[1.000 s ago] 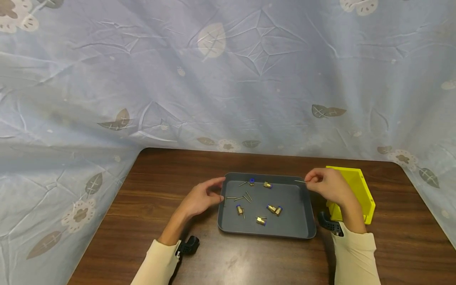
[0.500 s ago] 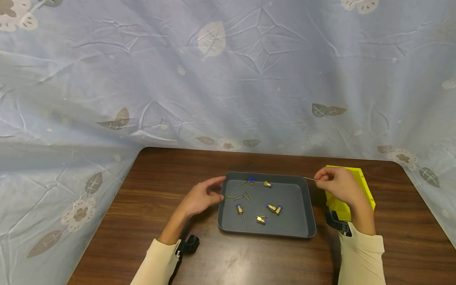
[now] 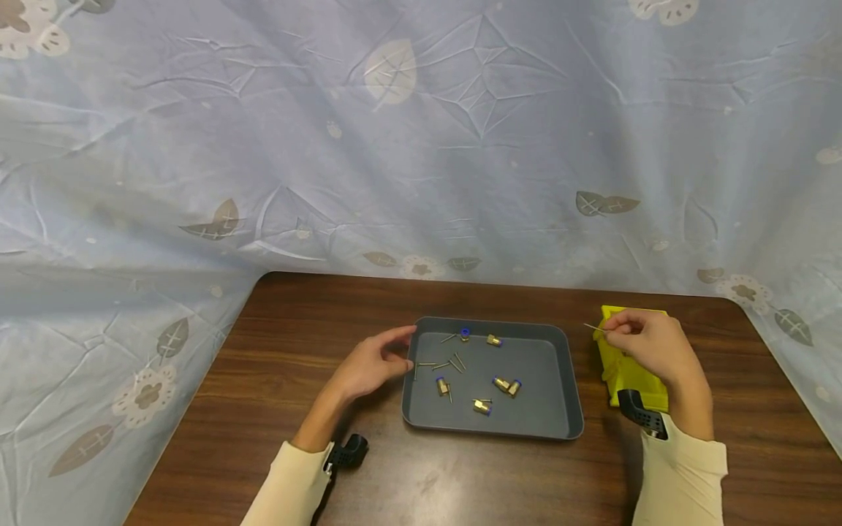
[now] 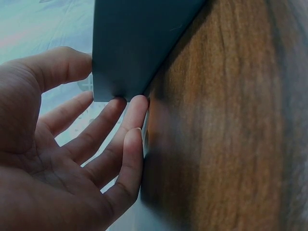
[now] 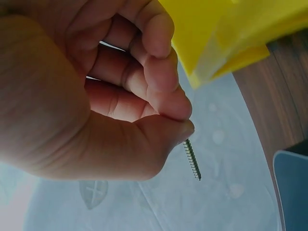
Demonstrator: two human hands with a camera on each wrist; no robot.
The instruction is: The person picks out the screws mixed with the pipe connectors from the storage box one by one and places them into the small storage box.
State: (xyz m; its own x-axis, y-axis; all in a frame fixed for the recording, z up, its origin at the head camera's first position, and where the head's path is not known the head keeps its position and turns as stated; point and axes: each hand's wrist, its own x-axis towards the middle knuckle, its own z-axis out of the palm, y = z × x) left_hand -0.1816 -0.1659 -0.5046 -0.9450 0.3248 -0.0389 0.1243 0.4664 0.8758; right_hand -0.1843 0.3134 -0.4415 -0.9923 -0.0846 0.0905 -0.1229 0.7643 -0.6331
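My right hand (image 3: 651,347) pinches a thin threaded screw (image 5: 192,161) between thumb and fingertips; its pointed end sticks out, and its head is hidden by the fingers. This hand is over the yellow bin (image 3: 621,376), covering part of it. On the table lies a shallow dark grey tray (image 3: 542,365). At the tray's left side rests my left hand (image 3: 371,369), thumb and fairly straight fingers touching the outer wall. Inside the tray are several loose screws (image 3: 441,366), mostly at the left, and several brass fittings (image 3: 482,408) with blue ends.
The brown wooden table (image 3: 421,475) carries the tray at its middle and the bin to the tray's right. A patterned pale cloth (image 3: 421,146) hangs behind the table's far edge. Each wrist wears a black camera mount (image 3: 349,451).
My right hand has moved right with the screw, from the tray's far right corner to over the yellow bin. My left hand and the tray have stayed put.
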